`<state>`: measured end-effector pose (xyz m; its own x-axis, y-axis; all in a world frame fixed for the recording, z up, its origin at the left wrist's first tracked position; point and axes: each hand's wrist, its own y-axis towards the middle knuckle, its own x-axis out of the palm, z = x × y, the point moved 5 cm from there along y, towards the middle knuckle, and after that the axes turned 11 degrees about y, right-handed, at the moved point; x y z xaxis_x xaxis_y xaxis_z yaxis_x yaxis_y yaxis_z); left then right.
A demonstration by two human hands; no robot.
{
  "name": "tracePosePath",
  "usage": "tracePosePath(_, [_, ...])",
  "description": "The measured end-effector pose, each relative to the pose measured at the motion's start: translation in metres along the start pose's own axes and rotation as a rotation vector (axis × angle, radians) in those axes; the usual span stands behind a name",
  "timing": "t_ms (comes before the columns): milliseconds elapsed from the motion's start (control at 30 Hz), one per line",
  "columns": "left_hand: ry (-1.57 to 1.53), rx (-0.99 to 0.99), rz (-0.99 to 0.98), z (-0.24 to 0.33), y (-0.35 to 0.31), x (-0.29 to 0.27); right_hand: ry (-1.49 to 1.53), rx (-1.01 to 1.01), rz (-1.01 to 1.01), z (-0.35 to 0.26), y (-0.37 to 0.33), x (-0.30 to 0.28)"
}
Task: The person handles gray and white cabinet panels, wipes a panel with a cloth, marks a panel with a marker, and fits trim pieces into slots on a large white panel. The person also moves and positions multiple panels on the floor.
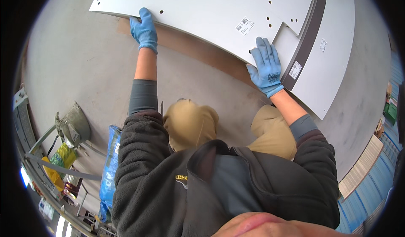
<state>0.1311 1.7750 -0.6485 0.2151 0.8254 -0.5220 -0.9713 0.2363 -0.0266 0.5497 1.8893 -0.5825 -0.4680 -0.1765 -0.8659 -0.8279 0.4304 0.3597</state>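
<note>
A large white panel (198, 9) with drilled holes and a printed label lies at the top of the view. My left hand (145, 32), in a blue work glove, grips its near edge toward the left end, with some fingers hidden below the edge. Flat on the panel's near right corner rests my right hand (266, 66), also gloved in blue, its fingers stretched out and the thumb apart. Beside that hand, a rectangular recess (287, 40) is cut into the panel.
A dark brown strip (306, 38) and another labelled white panel (333, 51) lie to the right. On the left stand a metal frame (63, 167), a grey-green bucket-like container (76, 125) and a blue bag (109, 169). Wooden boards (360, 167) lie at the lower right.
</note>
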Motion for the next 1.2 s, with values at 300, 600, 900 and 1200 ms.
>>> tracePosePath(300, [0.063, 0.095, 0.071, -0.005, 0.004, 0.005, 0.101, 0.044, 0.112, -0.001, -0.003, 0.009])
tracePosePath(600, [0.092, 0.072, 0.093, -0.003, 0.002, 0.012, 0.194, 0.087, 0.086, 0.006, -0.009, 0.014])
tracePosePath(900, [0.158, 0.129, 0.170, -0.004, 0.003, 0.016, 0.146, 0.084, 0.086, 0.002, -0.008, 0.011])
tracePosePath(1200, [0.138, 0.061, 0.071, -0.001, 0.010, -0.001, 0.196, 0.045, 0.064, -0.004, -0.003, 0.008])
